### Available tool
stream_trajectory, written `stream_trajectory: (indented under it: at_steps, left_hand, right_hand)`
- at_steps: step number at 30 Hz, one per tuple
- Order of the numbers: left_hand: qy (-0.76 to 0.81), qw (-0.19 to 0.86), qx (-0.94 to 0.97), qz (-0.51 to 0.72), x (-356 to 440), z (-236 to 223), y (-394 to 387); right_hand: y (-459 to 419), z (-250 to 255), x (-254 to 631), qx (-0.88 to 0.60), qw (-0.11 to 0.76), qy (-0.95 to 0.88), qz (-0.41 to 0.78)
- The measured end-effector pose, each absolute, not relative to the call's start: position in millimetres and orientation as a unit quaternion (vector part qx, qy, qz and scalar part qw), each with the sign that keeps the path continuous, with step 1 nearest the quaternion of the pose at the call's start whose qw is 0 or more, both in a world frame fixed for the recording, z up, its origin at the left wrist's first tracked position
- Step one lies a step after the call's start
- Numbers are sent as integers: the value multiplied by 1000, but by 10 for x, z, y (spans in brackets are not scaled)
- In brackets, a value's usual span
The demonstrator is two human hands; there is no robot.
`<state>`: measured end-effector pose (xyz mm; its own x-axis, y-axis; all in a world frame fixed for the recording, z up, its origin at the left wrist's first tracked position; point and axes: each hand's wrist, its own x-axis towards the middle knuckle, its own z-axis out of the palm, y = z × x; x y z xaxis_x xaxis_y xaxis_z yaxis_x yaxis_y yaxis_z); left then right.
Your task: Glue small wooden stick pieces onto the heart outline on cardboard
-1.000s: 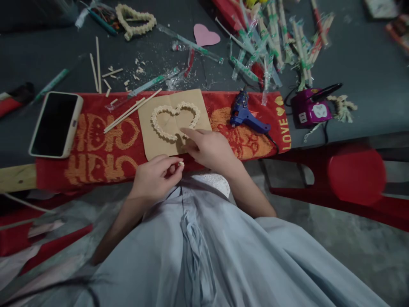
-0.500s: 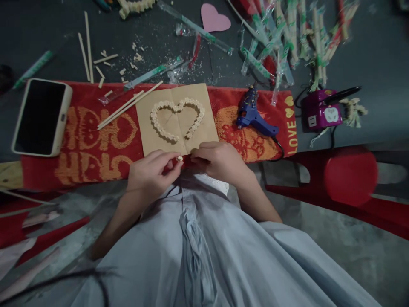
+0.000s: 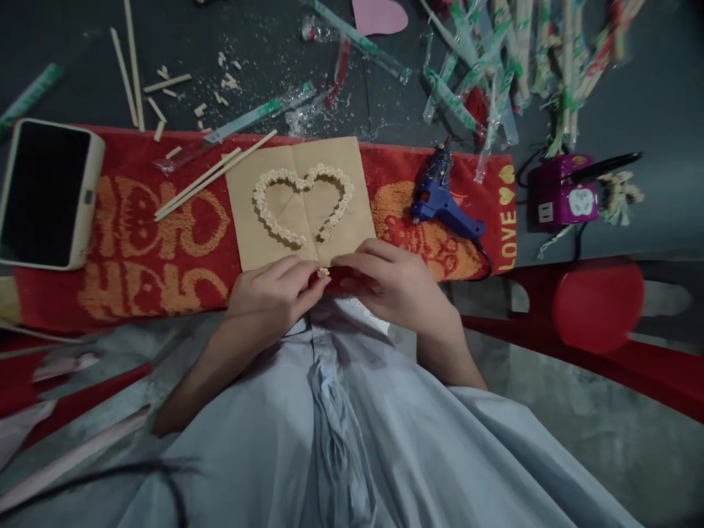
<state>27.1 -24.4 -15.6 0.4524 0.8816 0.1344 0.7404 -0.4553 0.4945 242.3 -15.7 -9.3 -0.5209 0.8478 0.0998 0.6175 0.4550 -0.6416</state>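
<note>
A small pale cluster of cut stick pieces (image 3: 323, 272) is pinched between the thumb and forefinger of my left hand (image 3: 278, 293), just below the lower edge of a brown paper sheet (image 3: 253, 246). Close by on the right, my right hand (image 3: 404, 286) has its fingers curled toward the cluster; whatever they hold is hidden. On the sheet lies a heart outline (image 3: 260, 198) built of similar pale pieces, with a gap at its bottom tip. A blue glue gun (image 3: 443, 205) rests on the red towel (image 3: 390, 165) right of the sheet.
Two wooden sticks (image 3: 201, 183) cross the sheet's left edge, beyond which lies a phone (image 3: 47, 194). Stick scraps (image 3: 220, 92) and plastic wrappers (image 3: 264, 110) litter the table behind. A purple box (image 3: 564, 191) stands at right, near a red chair (image 3: 599, 301).
My left hand has shifted slightly right with the pinched cluster, closer to my right hand. The right hand has turned a little. The camera view has moved slightly.
</note>
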Motion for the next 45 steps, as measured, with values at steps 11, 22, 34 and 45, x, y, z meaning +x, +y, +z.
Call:
stream_trajectory:
  at_steps: [11, 22, 34, 45]
  left_hand:
    - [543, 372, 713, 242, 200, -173, -196]
    - [568, 328, 687, 313, 150, -236, -203]
    - [527, 89, 811, 239, -52, -567, -124]
    - [494, 31, 838, 228, -70, -576, -109]
  right_hand:
    - [-90, -197, 2294, -356, 280, -819, 353]
    - [-19, -222, 2247, -388, 309, -794, 352]
    - [37, -308, 2233, -450, 312, -795, 262]
    - [-30, -472, 2056, -479, 351, -791, 149]
